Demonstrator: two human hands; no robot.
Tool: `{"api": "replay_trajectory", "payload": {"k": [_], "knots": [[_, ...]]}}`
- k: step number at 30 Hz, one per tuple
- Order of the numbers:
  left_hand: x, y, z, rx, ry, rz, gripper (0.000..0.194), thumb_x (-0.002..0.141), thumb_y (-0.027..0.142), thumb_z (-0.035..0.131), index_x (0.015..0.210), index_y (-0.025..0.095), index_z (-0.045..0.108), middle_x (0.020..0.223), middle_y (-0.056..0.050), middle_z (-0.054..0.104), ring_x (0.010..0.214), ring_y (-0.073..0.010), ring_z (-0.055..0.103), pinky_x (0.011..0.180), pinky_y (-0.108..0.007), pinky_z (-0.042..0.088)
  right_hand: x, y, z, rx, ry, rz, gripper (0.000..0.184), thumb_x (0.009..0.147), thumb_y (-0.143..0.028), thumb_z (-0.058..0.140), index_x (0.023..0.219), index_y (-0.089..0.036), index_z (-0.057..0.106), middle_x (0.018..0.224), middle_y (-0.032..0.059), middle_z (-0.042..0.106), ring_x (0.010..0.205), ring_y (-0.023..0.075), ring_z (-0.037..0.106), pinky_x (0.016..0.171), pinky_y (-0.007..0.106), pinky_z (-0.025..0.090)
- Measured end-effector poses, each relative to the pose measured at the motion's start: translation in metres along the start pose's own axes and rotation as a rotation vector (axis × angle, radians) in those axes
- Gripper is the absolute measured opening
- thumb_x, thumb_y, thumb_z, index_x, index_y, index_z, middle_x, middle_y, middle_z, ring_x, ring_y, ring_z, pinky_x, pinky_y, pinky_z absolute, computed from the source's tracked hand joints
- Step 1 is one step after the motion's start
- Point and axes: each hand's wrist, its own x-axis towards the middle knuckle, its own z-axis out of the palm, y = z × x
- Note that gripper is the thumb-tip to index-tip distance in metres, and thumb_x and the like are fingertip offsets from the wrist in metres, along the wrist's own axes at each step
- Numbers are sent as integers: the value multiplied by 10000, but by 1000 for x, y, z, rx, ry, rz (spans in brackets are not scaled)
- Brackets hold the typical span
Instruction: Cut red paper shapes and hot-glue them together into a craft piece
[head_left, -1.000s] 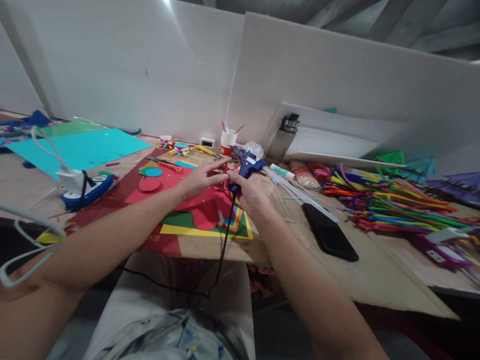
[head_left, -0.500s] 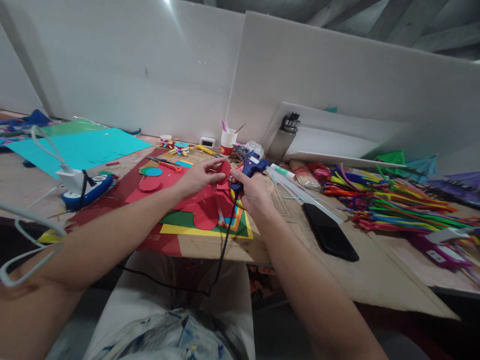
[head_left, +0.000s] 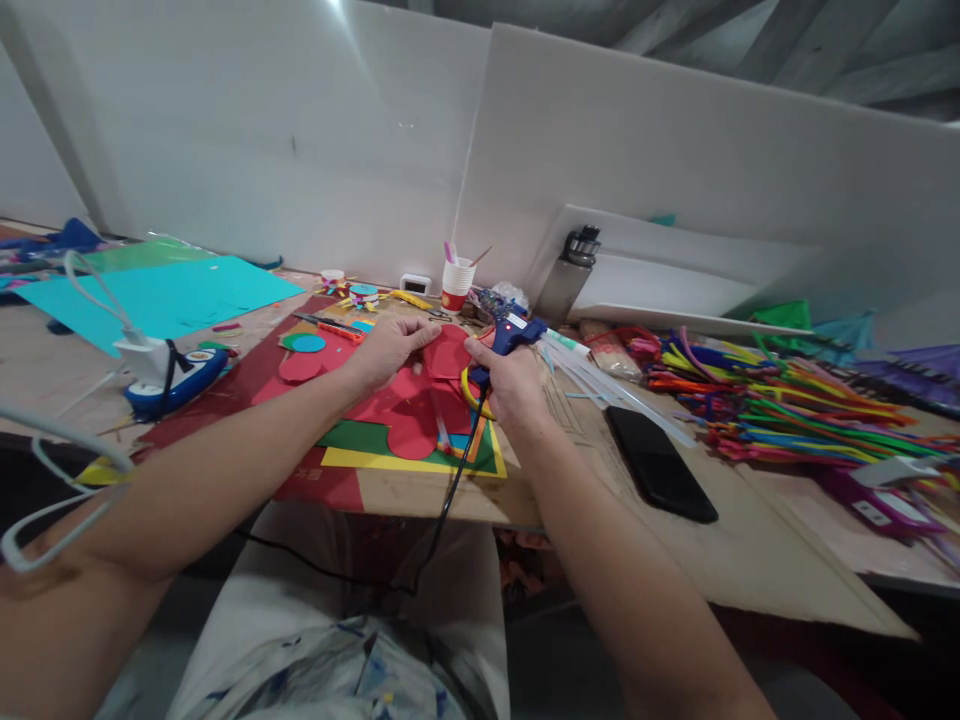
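A round red paper piece [head_left: 448, 352] is pinched at its left edge by my left hand [head_left: 394, 350], thumb on top. My right hand [head_left: 511, 378] is wrapped round a blue hot glue gun [head_left: 517, 330], and its thumb tip reaches the right edge of the red piece. A small light glows on the gun, and its black cord [head_left: 456, 480] hangs down over the table edge. Beneath the hands lie red paper cutouts [head_left: 411, 430] on green and yellow sheets [head_left: 360, 455]. Left of them are more cutouts, one a blue circle [head_left: 307, 343], and an orange-handled cutter [head_left: 341, 330].
A phone [head_left: 660, 465] and clear glue sticks [head_left: 592, 375] lie to the right, before bundled pipe cleaners [head_left: 802, 390]. Behind stand a paper cup [head_left: 456, 285] and a dark bottle [head_left: 566, 280]. On the left are a blue power strip [head_left: 176, 385] and turquoise sheet [head_left: 165, 300].
The red paper piece has turned flatter, its round face now towards me. My left hand has shifted slightly left, and my right hand with the glue gun slightly right.
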Motion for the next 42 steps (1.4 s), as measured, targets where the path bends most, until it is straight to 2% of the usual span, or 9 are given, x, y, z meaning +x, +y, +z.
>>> {"api": "replay_trajectory", "payload": {"k": [6,13,20,25,27,31,34,38,42], "knots": [[-5,3,6,-17,-152,-47,429,642,439,885,880,116,731,795,-41,719,603,-107,603,553,-237,512,1,0,2,77,60,14,337,521,-276,849,693,-190,573,589,-51,614,532,110,564,558,265,484],[-7,4,6,48,-40,-50,355,672,392,852,862,114,742,710,-31,706,548,-96,565,496,-208,407,-1,1,1,-81,1,21,322,565,-325,858,739,-170,635,639,-33,657,573,115,584,576,257,478],[-3,0,3,-98,-64,-106,386,715,489,823,751,123,707,666,-46,680,549,-119,576,517,-244,477,1,6,2,-11,-20,37,368,520,-307,883,757,-171,638,655,-38,653,569,110,579,580,257,475],[-3,1,3,-146,-164,-130,400,650,438,882,834,117,729,760,-59,717,613,-136,618,543,-256,519,3,5,0,37,31,51,310,540,-266,840,698,-181,587,596,-49,623,543,116,578,575,271,494],[-4,2,4,-87,-142,-126,420,632,396,901,900,117,739,813,-58,734,620,-125,623,542,-243,511,2,3,0,41,22,33,297,546,-265,833,692,-184,587,584,-52,617,529,111,566,567,267,489],[-4,2,1,25,22,-95,410,658,437,893,881,136,726,849,-58,745,659,-119,641,509,-199,462,-1,1,2,19,9,-32,307,552,-265,840,763,-181,634,680,-28,681,601,124,624,622,266,521],[-3,-2,0,-52,-3,-108,455,660,501,892,862,137,706,819,-67,742,657,-140,668,516,-212,494,-2,4,2,-71,24,-104,329,583,-288,848,836,-181,667,783,3,734,711,163,690,719,296,562],[-1,-5,3,-276,-58,-147,372,704,389,896,874,129,691,846,-85,762,750,-159,719,743,-277,595,0,10,-1,-192,-25,-215,269,650,-320,827,826,-175,684,797,22,751,751,196,714,785,335,577],[-2,-4,6,-424,-153,-111,357,739,245,875,1028,129,700,1080,-122,766,1008,-205,728,972,-354,559,1,10,-3,-211,-72,-275,301,668,-343,818,884,-169,701,878,42,769,841,224,734,851,365,581]]}}
